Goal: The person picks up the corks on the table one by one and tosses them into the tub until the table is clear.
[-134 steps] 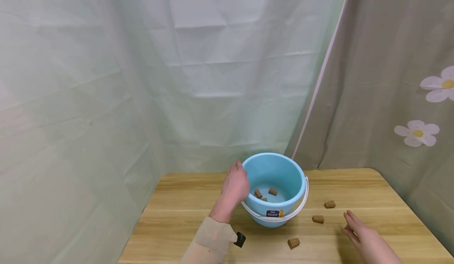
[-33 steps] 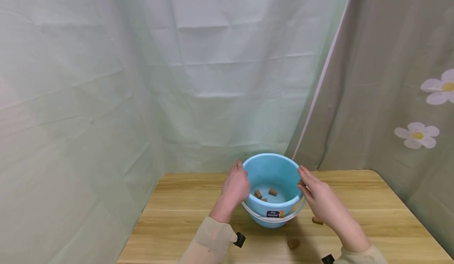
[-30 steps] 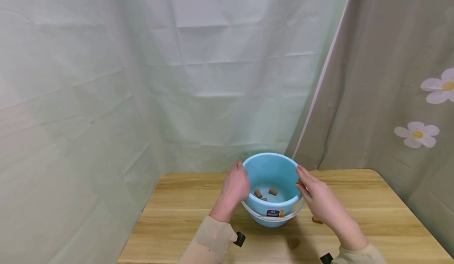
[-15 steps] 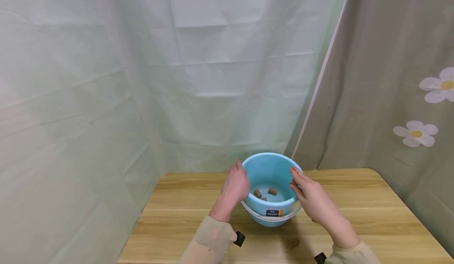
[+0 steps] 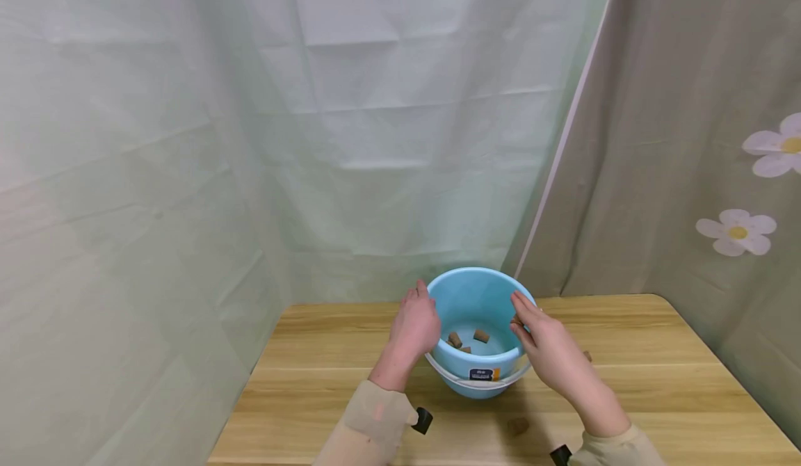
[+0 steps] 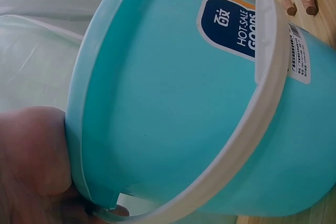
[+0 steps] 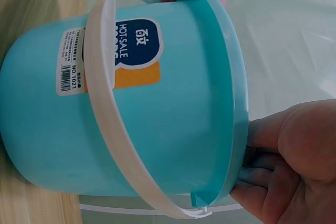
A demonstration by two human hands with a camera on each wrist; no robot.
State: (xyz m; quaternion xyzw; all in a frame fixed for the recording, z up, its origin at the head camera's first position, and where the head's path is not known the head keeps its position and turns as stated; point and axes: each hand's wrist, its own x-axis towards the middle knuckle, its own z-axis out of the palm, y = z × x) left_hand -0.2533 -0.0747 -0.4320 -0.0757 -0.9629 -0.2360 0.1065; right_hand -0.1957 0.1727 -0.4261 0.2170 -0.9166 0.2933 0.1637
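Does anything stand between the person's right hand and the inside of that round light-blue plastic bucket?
Nothing visible does. The right hand is at the rim of the light-blue plastic bucket, partly over its uncovered opening; the curved white plastic handle hangs outside, below the rim.

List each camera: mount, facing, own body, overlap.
Head: head-worn, looks forward and down at table and bucket; left hand, right hand, sleeves show.
Left wrist: wrist-worn, faces the bucket's side; left hand at rim, sliver of right hand.
Right wrist: wrist-worn, faces the bucket's side; right hand near rim, part of left hand.
Shared: both wrist views show the label and handle.
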